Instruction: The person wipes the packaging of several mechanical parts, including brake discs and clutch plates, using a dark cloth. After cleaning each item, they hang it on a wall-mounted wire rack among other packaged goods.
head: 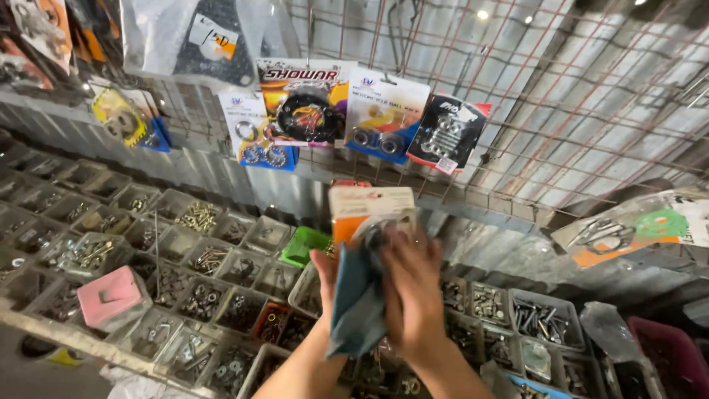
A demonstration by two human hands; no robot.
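Centrally, both forearms rise from the bottom edge and meet in front of the wire wall grid [591, 111]. Left hand [329, 270] is raised, palm side mostly hidden behind a blue cloth [354, 303]; its fingers appear wrapped around the cloth and the bottom of an orange-and-cream box [369, 210], so it is closed on them. Box is held upright at mid-frame, above the trays, its top just below the row of hanging packs. Right hand [412, 284] shows its back to the camera, fingers spread slightly and pointing up, pressed flat against the lower front of the box and the cloth edge; fingers are blurred, exact grip cannot be told, but it looks more laid on than clenched. Cloth hangs down between the two wrists.

Below the hands, a counter [44, 325] carries a grid of clear plastic bins [207, 258] with bolts, nuts and washers. A green bin [304, 244] sits just left of the box. A pink lidded tub [111, 295] sits at the left, well apart from the hands. A grey bin of long bolts [543, 318] is at the right. Carded part packs [384, 114] hang on the grid above.
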